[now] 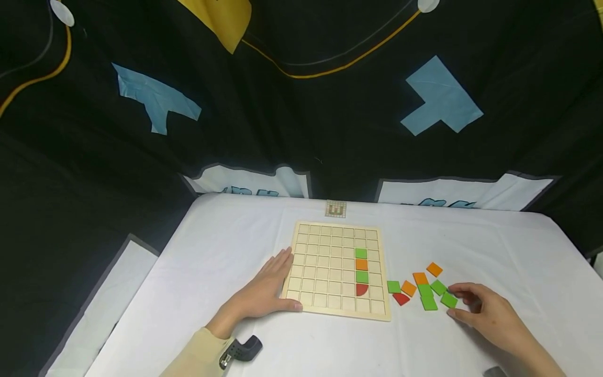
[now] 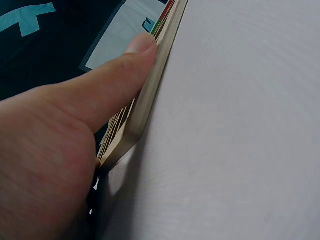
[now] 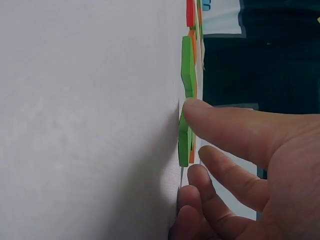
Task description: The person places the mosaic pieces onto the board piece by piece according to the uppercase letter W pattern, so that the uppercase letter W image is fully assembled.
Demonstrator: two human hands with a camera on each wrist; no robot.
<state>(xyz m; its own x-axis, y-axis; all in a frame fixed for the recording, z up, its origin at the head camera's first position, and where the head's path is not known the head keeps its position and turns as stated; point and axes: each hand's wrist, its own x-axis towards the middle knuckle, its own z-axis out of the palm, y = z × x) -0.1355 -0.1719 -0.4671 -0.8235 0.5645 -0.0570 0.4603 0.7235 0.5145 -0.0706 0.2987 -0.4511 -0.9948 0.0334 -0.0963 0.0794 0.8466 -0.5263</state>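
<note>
A wooden grid board (image 1: pixel 325 272) lies on the white table. Along one of its columns sit a green tile (image 1: pixel 360 253), an orange tile (image 1: pixel 361 264), another green tile (image 1: pixel 361 277) and a red rounded piece (image 1: pixel 361 289). My left hand (image 1: pixel 266 290) rests along the board's left side, its thumb on the near-left corner, as the left wrist view also shows. At the loose pile, my right hand (image 1: pixel 490 314) has thumb and index finger spread around a green square tile (image 1: pixel 449 300). In the right wrist view the thumb overlaps that tile (image 3: pixel 185 145); contact is unclear.
Between board and right hand lie loose pieces: orange tiles (image 1: pixel 434 269), more green tiles (image 1: pixel 428 303) and a red piece (image 1: pixel 401 299). A small patterned square (image 1: pixel 336 209) is at the table's far edge. Behind hangs a dark curtain (image 1: pixel 301 131).
</note>
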